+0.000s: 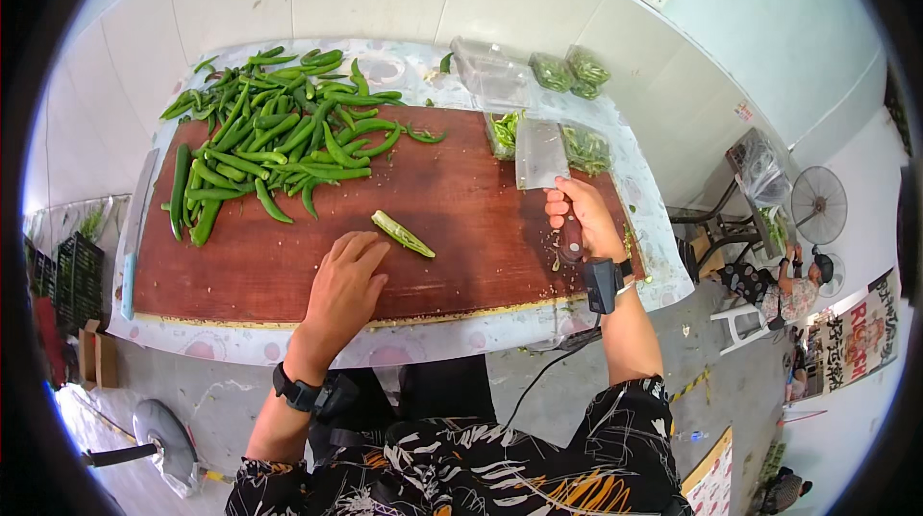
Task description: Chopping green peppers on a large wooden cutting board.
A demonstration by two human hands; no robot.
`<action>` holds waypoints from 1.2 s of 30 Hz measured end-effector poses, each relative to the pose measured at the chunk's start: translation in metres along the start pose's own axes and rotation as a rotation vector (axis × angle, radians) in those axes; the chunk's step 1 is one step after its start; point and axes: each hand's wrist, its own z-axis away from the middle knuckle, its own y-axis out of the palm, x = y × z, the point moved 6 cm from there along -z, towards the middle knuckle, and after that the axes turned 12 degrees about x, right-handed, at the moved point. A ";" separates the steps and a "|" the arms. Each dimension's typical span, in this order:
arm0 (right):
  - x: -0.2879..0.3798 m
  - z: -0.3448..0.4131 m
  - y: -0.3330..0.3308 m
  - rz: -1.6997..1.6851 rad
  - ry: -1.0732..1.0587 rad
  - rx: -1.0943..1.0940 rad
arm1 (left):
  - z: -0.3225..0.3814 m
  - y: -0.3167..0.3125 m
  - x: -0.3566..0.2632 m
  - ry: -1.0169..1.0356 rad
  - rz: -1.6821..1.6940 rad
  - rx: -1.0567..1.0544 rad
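Observation:
My right hand (585, 217) is closed around the wooden handle of a cleaver (542, 154), whose broad blade points up and away over the right side of a red-brown cutting board (447, 191). My left hand (350, 281) rests near the board's front edge, fingers bent and slightly apart. Just beyond its fingertips lies a halved green pepper (404, 234), pale inside facing up. A large heap of whole green chili peppers (274, 126) covers the board's far left. Behind the blade, plastic boxes hold cut peppers (503, 132) and more green pieces (586, 149).
Clear plastic containers (492, 72) and filled packs (551, 73) stand at the back of the covered table. A long knife (137, 227) lies along the left edge. A person (793, 292) sits far right near a fan (819, 206). A black cable hangs from my right wrist.

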 end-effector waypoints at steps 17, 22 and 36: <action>-0.014 0.091 0.038 0.796 0.012 -0.219 | -0.026 0.027 0.005 0.051 -0.204 0.039; -0.021 0.086 0.070 1.274 -0.126 -0.147 | -0.031 0.027 0.012 0.018 -0.185 -0.009; -0.064 0.034 0.089 1.691 -0.207 -0.009 | -0.017 0.016 0.018 -0.072 -0.175 0.025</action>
